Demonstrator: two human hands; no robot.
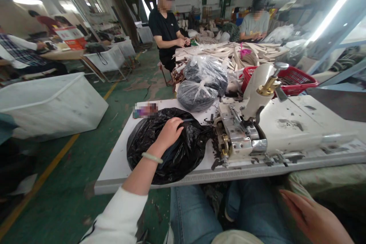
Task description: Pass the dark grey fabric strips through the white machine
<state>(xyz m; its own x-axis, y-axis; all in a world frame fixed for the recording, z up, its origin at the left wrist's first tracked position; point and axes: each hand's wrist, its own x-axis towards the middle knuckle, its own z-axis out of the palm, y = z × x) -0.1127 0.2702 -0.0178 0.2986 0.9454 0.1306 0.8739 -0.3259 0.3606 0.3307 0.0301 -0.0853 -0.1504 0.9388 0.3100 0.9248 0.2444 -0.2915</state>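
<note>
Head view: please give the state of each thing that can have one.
Black plastic bag: crumpled, seemingly open
Left hand: on the bag
Right hand: off the bag
Lower clear bag: gathered at top
Red basket: upright, open
Machine: running or not, unclear
White bin: open-topped
Slanting light tube: lit

A smooth, pale, rounded bangle (152, 158) circles the wrist behind the left hand (170, 131). Up the arm from the bangle is a white sleeve (122, 211) with a thin dark stripe; below and right of the bangle, blue jeans (196, 213) with a stitched seam.
</note>
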